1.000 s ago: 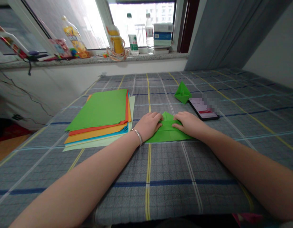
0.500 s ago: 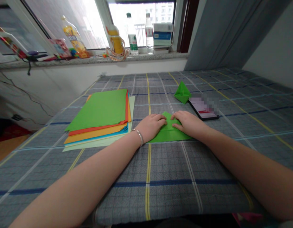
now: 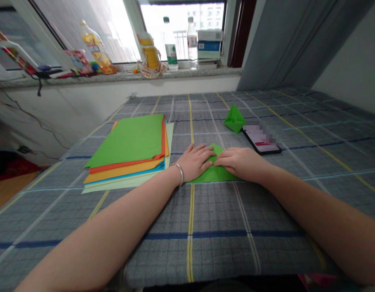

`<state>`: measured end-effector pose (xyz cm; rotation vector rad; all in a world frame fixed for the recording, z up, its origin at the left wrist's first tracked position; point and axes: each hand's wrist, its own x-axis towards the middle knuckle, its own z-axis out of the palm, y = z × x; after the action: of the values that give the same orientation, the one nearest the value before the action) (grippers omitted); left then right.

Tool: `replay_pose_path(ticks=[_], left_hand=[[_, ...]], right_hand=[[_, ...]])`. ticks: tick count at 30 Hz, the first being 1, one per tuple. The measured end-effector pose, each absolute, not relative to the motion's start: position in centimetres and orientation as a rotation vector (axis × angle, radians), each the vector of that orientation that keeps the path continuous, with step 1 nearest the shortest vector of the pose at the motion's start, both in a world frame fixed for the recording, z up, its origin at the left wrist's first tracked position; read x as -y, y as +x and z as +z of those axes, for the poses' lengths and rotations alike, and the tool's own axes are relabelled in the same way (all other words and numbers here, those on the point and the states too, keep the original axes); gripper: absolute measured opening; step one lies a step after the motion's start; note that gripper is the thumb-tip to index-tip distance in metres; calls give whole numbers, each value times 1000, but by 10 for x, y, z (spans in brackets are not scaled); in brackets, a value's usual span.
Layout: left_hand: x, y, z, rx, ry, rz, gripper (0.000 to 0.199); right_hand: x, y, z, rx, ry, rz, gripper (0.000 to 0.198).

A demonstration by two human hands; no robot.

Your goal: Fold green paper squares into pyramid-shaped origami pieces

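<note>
A sheet of green paper (image 3: 214, 175), folded to a triangular shape, lies flat on the checked cloth in front of me. My left hand (image 3: 193, 163), with a silver bangle at the wrist, rests on its left side with the fingers stretched out. From the right, my right hand (image 3: 243, 163) has its fingers pressed together on the paper near its middle, close to the left fingertips. Both hands hide much of the paper, including its right part. Beyond them stands a folded green paper shape (image 3: 235, 119), touching or nearly touching a phone (image 3: 262, 140).
To the left lies a stack of coloured paper (image 3: 129, 136), green on top. The grey checked cloth (image 3: 157, 255) covers the table. Several bottles, among them a clear bottle (image 3: 171, 50), and a blue and white box (image 3: 208, 46) stand on the windowsill (image 3: 120, 76).
My right hand has moved left across the paper and its fingers have come together. The left fingers are stretched out more. The stack, phone and folded shape remain in place.
</note>
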<state>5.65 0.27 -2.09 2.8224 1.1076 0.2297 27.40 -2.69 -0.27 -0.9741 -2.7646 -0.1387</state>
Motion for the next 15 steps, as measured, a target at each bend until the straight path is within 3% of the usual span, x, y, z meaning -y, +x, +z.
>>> replay_pose_path(ticks=[15], left_hand=[[-3,57,-20,-1243,2763,122,51]], right_hand=[[34,282,9,2886,-984,-202,22]])
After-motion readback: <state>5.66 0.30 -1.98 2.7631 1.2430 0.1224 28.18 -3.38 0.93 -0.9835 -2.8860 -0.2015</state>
